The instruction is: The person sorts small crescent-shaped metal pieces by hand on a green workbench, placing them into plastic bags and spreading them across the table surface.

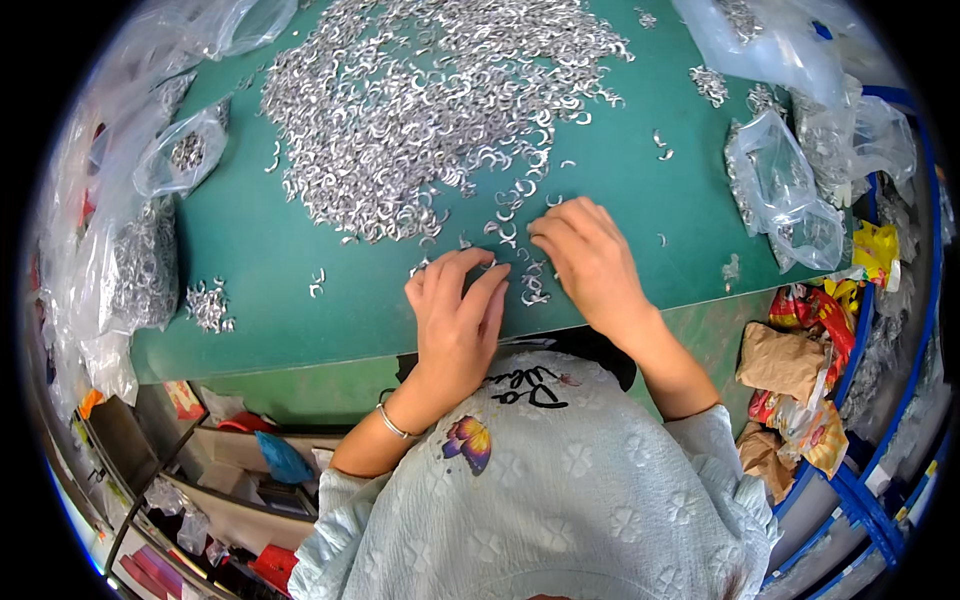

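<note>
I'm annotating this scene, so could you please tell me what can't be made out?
In the head view:
Left hand: its curled fingers hide whether anything is gripped.
Right hand: palm hidden by its own back.
Silvery pile: far end cut off by the top edge.

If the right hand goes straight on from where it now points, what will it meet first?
The right hand would probably meet the loose crescents just left of it; its height above the table is unclear.

The person's left hand (pixel 455 315) and right hand (pixel 595 268), fingers bent, flank a few loose silvery crescent-shaped pieces (pixel 534 290) on a green tabletop (pixel 375 295), near a broad heap (pixel 380 140) of them, between piece-filled clear plastic bags (pixel 790 190).
</note>
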A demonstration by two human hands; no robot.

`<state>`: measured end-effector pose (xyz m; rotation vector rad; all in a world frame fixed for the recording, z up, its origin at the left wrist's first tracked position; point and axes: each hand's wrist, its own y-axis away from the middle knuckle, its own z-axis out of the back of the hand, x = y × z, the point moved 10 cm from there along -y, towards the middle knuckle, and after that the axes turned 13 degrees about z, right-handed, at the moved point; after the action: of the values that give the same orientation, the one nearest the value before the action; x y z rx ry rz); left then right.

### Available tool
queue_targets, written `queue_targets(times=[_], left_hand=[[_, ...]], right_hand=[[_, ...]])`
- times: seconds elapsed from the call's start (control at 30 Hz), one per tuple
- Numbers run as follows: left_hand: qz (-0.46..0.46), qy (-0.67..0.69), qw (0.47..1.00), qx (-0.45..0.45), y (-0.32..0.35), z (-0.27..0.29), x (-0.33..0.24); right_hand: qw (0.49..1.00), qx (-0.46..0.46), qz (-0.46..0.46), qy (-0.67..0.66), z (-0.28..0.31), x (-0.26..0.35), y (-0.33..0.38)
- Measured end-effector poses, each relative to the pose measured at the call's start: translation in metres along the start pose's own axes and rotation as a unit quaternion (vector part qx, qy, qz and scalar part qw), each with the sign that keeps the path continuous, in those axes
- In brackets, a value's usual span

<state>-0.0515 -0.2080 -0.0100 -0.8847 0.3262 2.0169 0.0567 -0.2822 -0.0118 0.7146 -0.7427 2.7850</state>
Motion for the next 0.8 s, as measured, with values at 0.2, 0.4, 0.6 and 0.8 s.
queue_targets(times=[0.2, 0.4, 0.6, 0.8], left_hand=[[0.005, 0.006, 1.0, -0.002, -0.002, 0.003, 0.0], [0.002, 0.01, 1.0, 0.01, -0.002, 0.0, -0.002], [-0.004, 0.001, 1.0, 0.016, -0.005, -0.001, -0.003], [0.003, -0.002, 1.0, 0.023, -0.004, 0.001, 0.004]], right_hand=[[0.999, -0.032, 0.013, 0.005, 0.025, -0.013, -0.003], [0.95, -0.102, -0.118, 0.27, 0.107, -0.117, -0.019], [0.903, -0.101, -0.217, 0.357, 0.121, -0.179, -0.018], [0.963, -0.097, -0.152, 0.199, 0.103, -0.132, -0.007]])
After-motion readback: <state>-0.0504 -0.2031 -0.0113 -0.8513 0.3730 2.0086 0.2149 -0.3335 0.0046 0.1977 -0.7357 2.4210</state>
